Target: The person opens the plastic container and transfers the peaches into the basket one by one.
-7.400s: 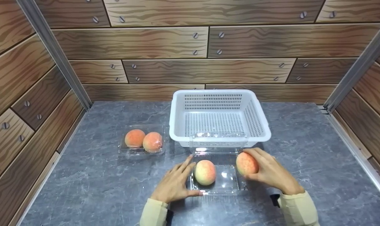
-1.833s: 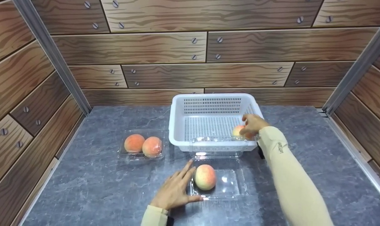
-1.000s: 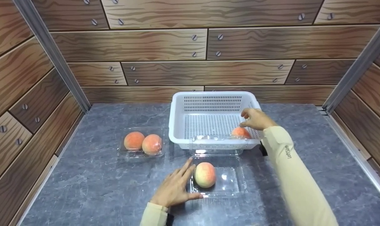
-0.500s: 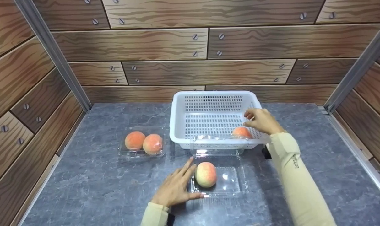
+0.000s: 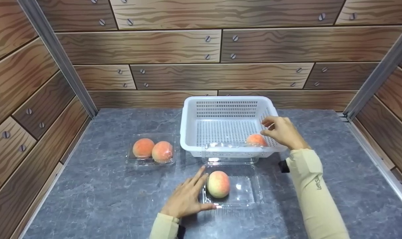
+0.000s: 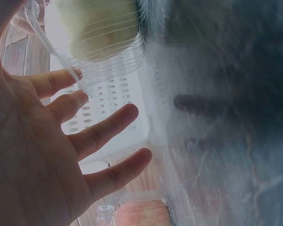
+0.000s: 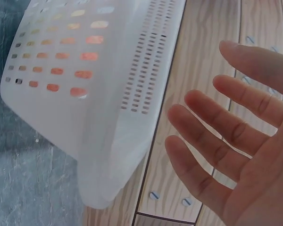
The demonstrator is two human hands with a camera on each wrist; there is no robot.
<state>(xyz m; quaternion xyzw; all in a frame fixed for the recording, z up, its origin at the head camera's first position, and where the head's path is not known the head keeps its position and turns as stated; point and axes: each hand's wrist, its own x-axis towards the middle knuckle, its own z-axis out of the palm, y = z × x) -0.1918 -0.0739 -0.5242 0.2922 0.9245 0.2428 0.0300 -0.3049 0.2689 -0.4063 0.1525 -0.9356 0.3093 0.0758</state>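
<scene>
In the head view a clear plastic clamshell box [image 5: 244, 192] lies with its lid up, leaning toward the basket. One yellow-red peach [image 5: 218, 184] sits in its left half. My left hand [image 5: 185, 198] rests at the box's left edge, fingers spread, thumb at the front left corner. My right hand [image 5: 283, 131] hovers over the right rim of the white plastic basket [image 5: 186, 132], holding nothing. Below its fingers another peach [image 5: 256, 140] lies in the basket's front right corner, partly behind the raised lid. The right wrist view shows the right fingers [image 7: 221, 108] loosely bent and apart from the basket.
Left of the basket stands a second clear clamshell box [image 5: 134, 162] with two peaches [image 5: 152, 150] in it. Wood-patterned walls [image 5: 174, 46] enclose the grey marbled table [image 5: 104, 192] at the back and both sides.
The right hand carried a peach from the open box into the basket and let it go. Since then it has risen slightly and drifted right, away from the peach. The left hand has stayed put.
</scene>
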